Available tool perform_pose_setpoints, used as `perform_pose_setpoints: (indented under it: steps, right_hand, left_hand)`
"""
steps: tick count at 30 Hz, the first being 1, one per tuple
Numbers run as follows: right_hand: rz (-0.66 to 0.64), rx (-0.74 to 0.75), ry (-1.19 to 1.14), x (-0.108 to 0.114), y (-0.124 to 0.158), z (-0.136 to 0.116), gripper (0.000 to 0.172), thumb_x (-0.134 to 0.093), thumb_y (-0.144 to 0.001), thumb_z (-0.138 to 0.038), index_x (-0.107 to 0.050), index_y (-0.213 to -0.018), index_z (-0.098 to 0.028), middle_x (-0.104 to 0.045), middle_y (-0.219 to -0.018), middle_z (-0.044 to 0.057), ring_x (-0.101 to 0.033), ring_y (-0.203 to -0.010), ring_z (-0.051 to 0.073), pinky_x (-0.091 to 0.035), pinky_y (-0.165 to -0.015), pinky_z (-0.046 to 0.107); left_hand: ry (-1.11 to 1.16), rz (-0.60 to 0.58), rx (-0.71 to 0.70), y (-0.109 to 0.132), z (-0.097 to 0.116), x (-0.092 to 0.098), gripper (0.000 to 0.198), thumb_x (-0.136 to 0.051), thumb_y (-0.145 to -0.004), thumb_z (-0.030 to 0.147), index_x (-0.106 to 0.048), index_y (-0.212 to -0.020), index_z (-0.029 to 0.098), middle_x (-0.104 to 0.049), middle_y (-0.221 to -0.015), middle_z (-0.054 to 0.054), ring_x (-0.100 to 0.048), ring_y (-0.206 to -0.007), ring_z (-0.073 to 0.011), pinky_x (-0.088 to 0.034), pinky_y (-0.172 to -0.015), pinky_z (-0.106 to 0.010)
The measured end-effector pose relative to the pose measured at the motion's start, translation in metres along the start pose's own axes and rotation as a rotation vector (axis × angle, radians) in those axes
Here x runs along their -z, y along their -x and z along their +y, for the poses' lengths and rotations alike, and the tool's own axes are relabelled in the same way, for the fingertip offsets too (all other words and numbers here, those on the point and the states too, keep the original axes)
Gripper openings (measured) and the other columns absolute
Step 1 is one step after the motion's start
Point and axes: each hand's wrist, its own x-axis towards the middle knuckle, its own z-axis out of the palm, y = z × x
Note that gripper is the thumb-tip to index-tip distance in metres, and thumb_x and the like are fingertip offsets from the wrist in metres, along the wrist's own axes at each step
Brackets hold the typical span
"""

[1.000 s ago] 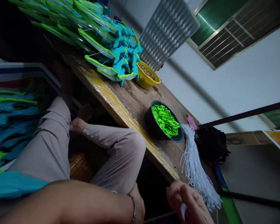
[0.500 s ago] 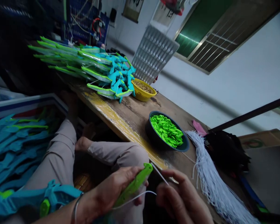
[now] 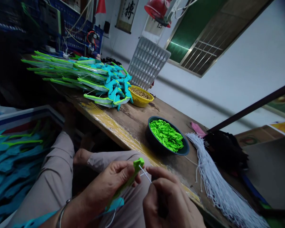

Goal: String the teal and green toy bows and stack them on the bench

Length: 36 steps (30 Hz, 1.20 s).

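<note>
In the head view, our left hand (image 3: 106, 183) is closed around one green limb (image 3: 138, 162), and our right hand (image 3: 173, 199), near it but apart, pinches one white cord (image 3: 146, 175) leading to the limb's tip; we judge the cord could slip free if that pinch eased, or snag if the limb twisted in a slack grip. Beyond our hands on the tabletop (image 3: 133, 125) we count two bowls, one dark bowl (image 3: 151, 141) and one yellow bowl (image 3: 140, 101), plus one pile of bows (image 3: 104, 79), too overlapped to number, and one cord bundle (image 3: 218, 183) to the right.
</note>
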Motion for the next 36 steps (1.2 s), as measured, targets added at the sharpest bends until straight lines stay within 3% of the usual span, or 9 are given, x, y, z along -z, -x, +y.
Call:
perform_pose_setpoints:
  steps: [8, 16, 20, 24, 28, 32, 36]
  right_hand:
    - [0.069, -0.014, 0.04, -0.01, 0.003, 0.006, 0.018, -0.052, -0.088, -0.006, -0.059, -0.086, -0.023, -0.075, -0.095, 0.004, -0.074, -0.07, 0.015, -0.058, -0.06, 0.021]
    - [0.047, -0.028, 0.069, -0.009, 0.006, 0.01, 0.015, -0.053, -0.092, -0.01, -0.058, -0.087, -0.023, -0.075, -0.098, 0.005, -0.075, -0.078, 0.014, -0.058, -0.065, 0.02]
    - [0.106, -0.016, 0.08, -0.01, 0.007, 0.01, 0.016, -0.055, -0.093, -0.01, -0.06, -0.084, -0.022, -0.075, -0.094, 0.003, -0.074, -0.073, 0.012, -0.058, -0.066, 0.019]
    - [0.073, -0.007, 0.111, -0.011, 0.008, 0.012, 0.014, -0.054, -0.094, -0.011, -0.059, -0.086, -0.022, -0.074, -0.096, 0.003, -0.073, -0.073, 0.011, -0.056, -0.065, 0.016]
    - [0.029, -0.002, 0.059, -0.011, 0.01, 0.015, 0.013, -0.055, -0.095, -0.01, -0.061, -0.094, -0.021, -0.07, -0.102, 0.003, -0.071, -0.081, 0.009, -0.055, -0.071, 0.014]
    - [-0.023, -0.029, -0.025, -0.017, 0.012, 0.022, 0.008, -0.057, -0.099, -0.016, -0.06, -0.105, -0.02, -0.061, -0.111, 0.008, -0.068, -0.094, 0.013, -0.056, -0.08, 0.019]
    - [-0.098, -0.112, -0.105, -0.025, 0.017, 0.034, 0.024, -0.056, -0.101, -0.024, -0.053, -0.124, -0.017, -0.06, -0.111, 0.01, -0.066, -0.093, 0.017, -0.058, -0.077, 0.025]
  left_hand:
    - [-0.054, 0.031, 0.015, -0.007, -0.002, -0.001, 0.036, -0.067, -0.091, 0.049, -0.068, -0.082, 0.014, -0.058, -0.085, -0.004, -0.048, -0.083, -0.0155, -0.041, -0.075, -0.027]
    - [-0.094, 0.038, 0.014, -0.008, -0.007, -0.001, 0.042, -0.066, -0.09, 0.055, -0.069, -0.084, 0.013, -0.06, -0.084, -0.004, -0.051, -0.081, -0.0155, -0.043, -0.076, -0.028]
    - [-0.092, 0.023, 0.015, -0.01, -0.009, -0.002, 0.043, -0.065, -0.089, 0.056, -0.069, -0.083, 0.014, -0.059, -0.083, -0.003, -0.05, -0.079, -0.0151, -0.042, -0.076, -0.028]
    - [-0.062, 0.014, 0.013, -0.012, -0.011, -0.003, 0.041, -0.068, -0.088, 0.055, -0.07, -0.082, 0.015, -0.058, -0.082, -0.003, -0.05, -0.082, -0.0158, -0.042, -0.077, -0.027]
    - [-0.043, -0.026, -0.017, -0.013, -0.011, -0.006, 0.033, -0.07, -0.089, 0.049, -0.074, -0.084, 0.017, -0.063, -0.089, -0.003, -0.052, -0.091, -0.0167, -0.043, -0.082, -0.026]
    - [-0.011, -0.036, -0.051, -0.012, -0.013, -0.009, 0.028, -0.071, -0.089, 0.045, -0.079, -0.101, 0.021, -0.067, -0.09, -0.002, -0.055, -0.092, -0.0163, -0.044, -0.085, -0.025]
    - [0.038, 0.006, -0.088, -0.01, -0.018, -0.012, 0.026, -0.074, -0.087, 0.038, -0.08, -0.106, 0.022, -0.073, -0.092, -0.004, -0.062, -0.094, -0.0193, -0.046, -0.093, -0.029]
